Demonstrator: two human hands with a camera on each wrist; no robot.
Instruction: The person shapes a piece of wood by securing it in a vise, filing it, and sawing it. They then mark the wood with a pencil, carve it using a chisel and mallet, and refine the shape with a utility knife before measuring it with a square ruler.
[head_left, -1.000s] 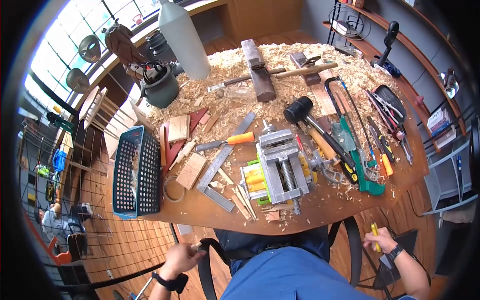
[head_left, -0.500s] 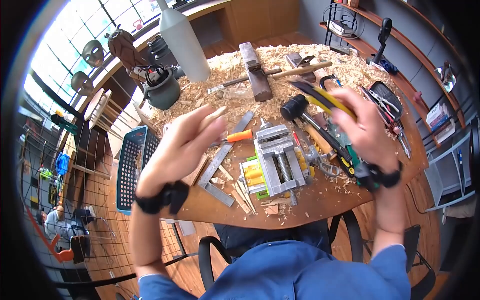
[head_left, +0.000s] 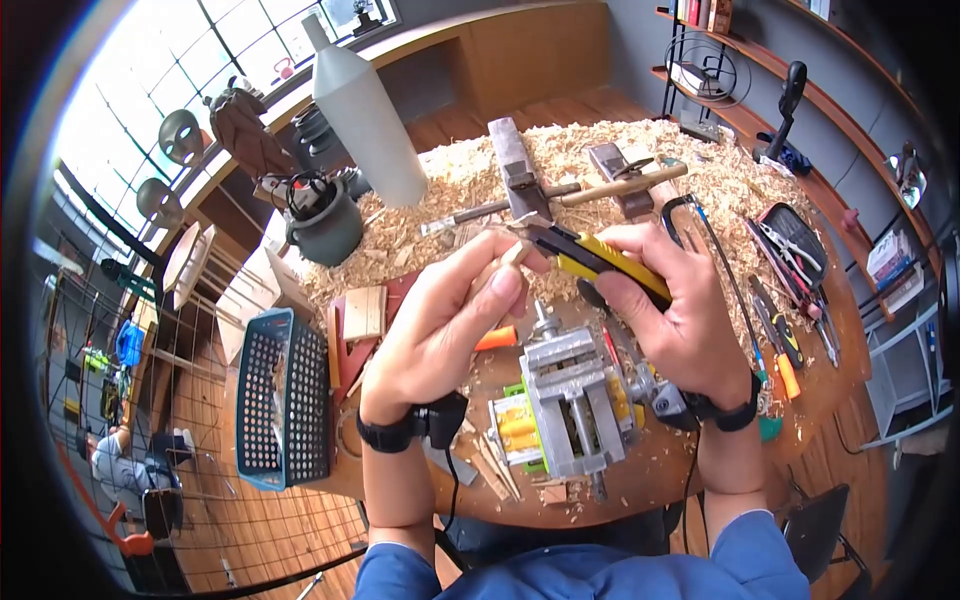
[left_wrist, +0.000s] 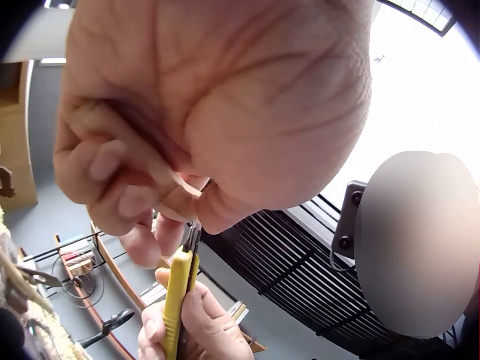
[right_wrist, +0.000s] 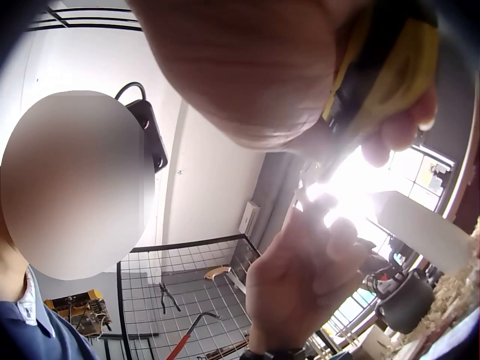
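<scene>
My left hand pinches a small pale wooden piece between thumb and fingers, raised over the workbench. Most of that piece is hidden inside the hand; only its end shows. In my right hand is a yellow and black utility knife, its blade end pointing left, right at the wood's tip. The left wrist view shows the knife from below, with its tip close under the left fingertips. Below both hands stands a grey metal vise on the bench.
Wood shavings cover the back of the bench, with wooden planes among them. A blue perforated basket sits at the left edge. Pliers and other hand tools lie right. A dark pot and a tall pale bottle stand behind.
Both hands have risen from beside the chair to above the bench and come together. The knife in the right hand now meets the wooden piece in the left.
</scene>
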